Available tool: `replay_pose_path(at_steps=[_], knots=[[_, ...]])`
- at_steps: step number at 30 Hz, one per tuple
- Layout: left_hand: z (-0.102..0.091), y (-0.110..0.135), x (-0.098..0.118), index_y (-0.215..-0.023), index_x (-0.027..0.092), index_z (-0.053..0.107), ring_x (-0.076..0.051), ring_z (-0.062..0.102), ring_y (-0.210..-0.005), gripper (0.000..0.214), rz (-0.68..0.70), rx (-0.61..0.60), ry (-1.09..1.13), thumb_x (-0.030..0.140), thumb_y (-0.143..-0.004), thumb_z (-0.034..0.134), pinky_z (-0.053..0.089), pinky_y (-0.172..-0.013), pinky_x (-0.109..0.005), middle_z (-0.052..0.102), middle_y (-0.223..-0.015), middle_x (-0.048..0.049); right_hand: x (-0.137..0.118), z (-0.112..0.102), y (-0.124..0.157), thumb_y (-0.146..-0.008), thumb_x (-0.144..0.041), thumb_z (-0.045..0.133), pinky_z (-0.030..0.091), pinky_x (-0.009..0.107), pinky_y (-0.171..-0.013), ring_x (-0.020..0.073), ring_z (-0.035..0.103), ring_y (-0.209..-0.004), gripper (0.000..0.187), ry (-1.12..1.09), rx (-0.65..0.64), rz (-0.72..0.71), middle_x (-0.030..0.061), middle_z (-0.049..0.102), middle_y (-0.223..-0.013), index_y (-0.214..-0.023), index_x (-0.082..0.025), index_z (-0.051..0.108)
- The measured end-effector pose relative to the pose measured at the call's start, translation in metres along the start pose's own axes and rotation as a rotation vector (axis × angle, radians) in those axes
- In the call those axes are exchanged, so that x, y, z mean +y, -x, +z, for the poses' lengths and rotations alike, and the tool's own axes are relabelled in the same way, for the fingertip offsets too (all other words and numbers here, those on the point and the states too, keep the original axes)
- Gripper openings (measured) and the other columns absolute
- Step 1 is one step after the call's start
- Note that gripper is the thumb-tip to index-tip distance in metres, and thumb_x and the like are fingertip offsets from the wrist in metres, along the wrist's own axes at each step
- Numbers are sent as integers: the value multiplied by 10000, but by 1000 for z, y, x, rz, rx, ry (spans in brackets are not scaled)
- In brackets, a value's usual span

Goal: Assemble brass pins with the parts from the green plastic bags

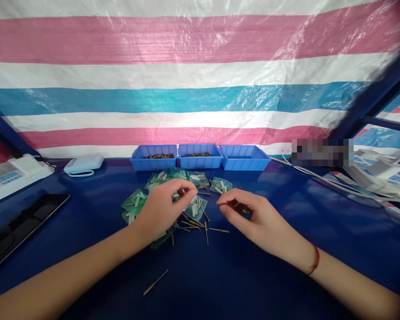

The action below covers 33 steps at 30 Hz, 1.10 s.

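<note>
My left hand [168, 202] hovers over a pile of small clear-green plastic bags [133, 201], its thumb and forefinger pinched together. To the right, my right hand [250, 215] is raised above the table, thumb tip and fingertips brought close in a pinch. Whatever either hand holds is too small or hidden to make out. Between and below the hands lie several loose blind rivets [206, 233] with thin pins and brass-coloured bodies. One blind rivet [155, 283] lies apart, nearer to me. Pale slender pieces show inside the bags, including the small bag [222, 186] behind my right hand.
Three blue bins stand along the back: the left bin [153, 165] and middle bin [200, 162] hold small brownish parts; the right bin [245, 165] shows none. A black tablet-like device [23, 226], light-blue case [85, 164] and power strip [20, 178] lie left; cables [333, 180] right.
</note>
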<state>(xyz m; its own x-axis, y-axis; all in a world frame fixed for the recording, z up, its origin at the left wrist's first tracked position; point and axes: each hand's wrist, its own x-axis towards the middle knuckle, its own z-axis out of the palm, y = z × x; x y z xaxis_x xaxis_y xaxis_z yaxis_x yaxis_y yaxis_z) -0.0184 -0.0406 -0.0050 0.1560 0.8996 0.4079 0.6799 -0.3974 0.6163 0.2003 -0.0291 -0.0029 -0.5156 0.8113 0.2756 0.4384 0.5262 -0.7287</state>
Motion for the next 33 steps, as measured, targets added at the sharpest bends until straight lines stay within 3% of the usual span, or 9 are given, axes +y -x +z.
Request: replay_pose_path(at_steps=[4,8,11,13,15,19,22,26,33], knots=[[0,-53,-15,-850,207,674,-147,596,-704,170,14,147,-76,287,-898,532,470,-682,-258,692,-813,-4,8,-15,0,-810,-382,661,433,280,-618,162,570,-702,191,297,-337,-34,30,631,-816,-852,-196,649],[15,-103,-29,-877,189,691,-184,623,-758,161,26,200,-155,267,-879,551,486,-710,-298,714,-843,-39,12,-16,4,-855,-329,617,410,261,-608,145,552,-698,138,353,-423,-49,26,604,-849,-851,-192,604],[25,-117,-33,-1005,156,688,-272,599,-977,203,32,218,-189,243,-852,587,463,-855,-405,702,-1007,-105,13,-15,5,-897,-207,529,395,250,-610,123,535,-671,106,334,-429,-86,11,587,-822,-802,-190,572],[27,-109,-30,-1107,138,657,-305,537,-1107,277,46,234,-205,233,-859,579,412,-943,-456,661,-1127,-132,13,-14,4,-905,-196,507,397,258,-628,129,535,-686,123,311,-379,-96,12,587,-817,-799,-189,571],[25,-89,-21,-1135,165,646,-261,552,-1094,274,75,204,-157,229,-904,515,428,-938,-410,659,-1141,-100,12,-15,3,-929,-231,482,398,266,-636,132,528,-688,149,239,-277,-65,10,585,-796,-818,-191,571],[19,-33,3,-1114,233,648,-151,627,-829,259,22,-19,240,248,-945,452,492,-684,-258,696,-1021,-23,7,-18,1,-956,-361,464,421,247,-610,122,524,-674,217,-111,-85,87,-3,565,-745,-855,-189,550],[20,-3,17,-1072,228,665,-131,611,-771,214,-4,-85,391,229,-878,574,478,-652,-229,699,-948,-8,3,-18,1,-935,-415,503,449,231,-615,115,551,-694,250,-344,-118,154,2,579,-760,-878,-179,561],[26,10,22,-966,215,696,-117,594,-722,138,-29,-39,449,243,-855,619,477,-669,-225,692,-850,6,-2,-12,1,-932,-419,512,458,220,-624,103,556,-689,276,-427,-190,171,5,590,-755,-845,-167,584],[27,12,21,-913,228,702,-110,606,-721,102,-40,48,431,223,-846,626,483,-674,-210,703,-847,22,-4,-5,1,-916,-388,549,470,214,-621,101,569,-690,224,-466,-162,171,7,629,-772,-869,-179,615]])
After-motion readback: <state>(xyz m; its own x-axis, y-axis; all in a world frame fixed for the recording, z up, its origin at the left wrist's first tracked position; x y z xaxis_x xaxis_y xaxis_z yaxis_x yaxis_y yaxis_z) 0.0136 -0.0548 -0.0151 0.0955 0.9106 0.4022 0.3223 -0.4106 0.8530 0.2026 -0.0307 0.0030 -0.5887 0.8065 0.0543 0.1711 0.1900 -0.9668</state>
